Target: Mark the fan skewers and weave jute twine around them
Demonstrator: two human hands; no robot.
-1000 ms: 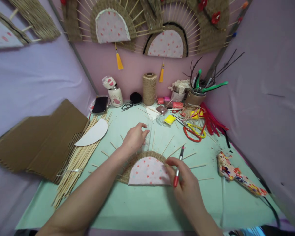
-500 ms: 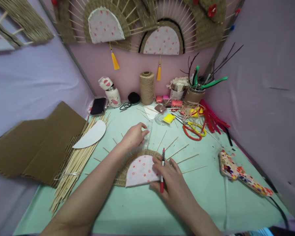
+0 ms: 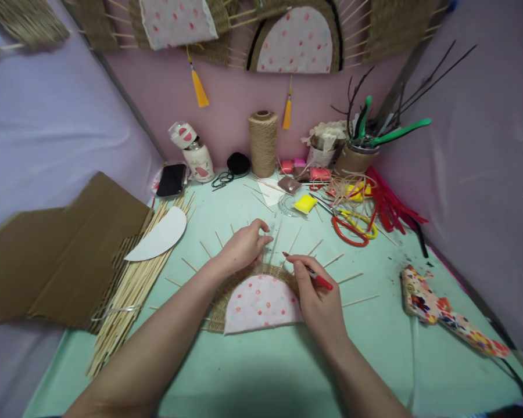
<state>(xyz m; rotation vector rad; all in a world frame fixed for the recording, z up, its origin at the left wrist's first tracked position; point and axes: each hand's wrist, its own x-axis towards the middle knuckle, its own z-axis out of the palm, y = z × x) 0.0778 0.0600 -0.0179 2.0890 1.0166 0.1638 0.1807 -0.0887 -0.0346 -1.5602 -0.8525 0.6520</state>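
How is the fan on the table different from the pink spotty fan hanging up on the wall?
The fan on the table lies flat under the person's hands; the fan on the wall hangs upright. The fan on the table has only a narrow woven band, with bare sticks poking out; the fan on the wall has a black edge and a wider weave. Both have a pink spotted half-circle in the middle.

Half-round woven fan (image 3: 261,296) w/ pink dotted fabric centre, flat on tabletop, skewer spokes radiating; red pen (image 3: 316,277) tilted, tip at woven rim
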